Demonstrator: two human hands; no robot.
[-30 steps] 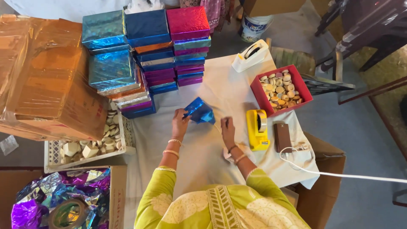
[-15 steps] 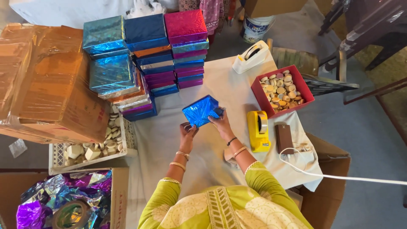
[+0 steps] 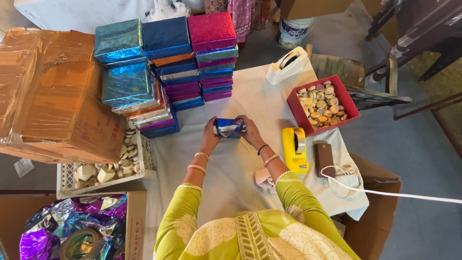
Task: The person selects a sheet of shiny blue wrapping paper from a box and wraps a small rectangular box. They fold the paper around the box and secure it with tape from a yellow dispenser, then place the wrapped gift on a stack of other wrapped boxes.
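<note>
1. The left hand [image 3: 210, 136] and the right hand [image 3: 250, 131] each grasp one end of a small box in blue foil [image 3: 227, 128], held just above the white cloth [image 3: 231, 178] in the middle of the table.
2. The foil at the near end looks loose and silvery, so the wrapping seems only partly folded shut; no tape shows on it.
3. Finished work appears plentiful: stacks of wrapped boxes [image 3: 166, 62] in blue, teal, pink and purple foil stand just beyond the hands.
4. The red tray [image 3: 293, 103] to the right holds many small pale round pieces.
5. The white crate [image 3: 65, 179] to the left holds pale blocky pieces.
6. The cardboard box [image 3: 136, 221] at lower left holds crumpled purple and silver foil and a tape roll.
</note>
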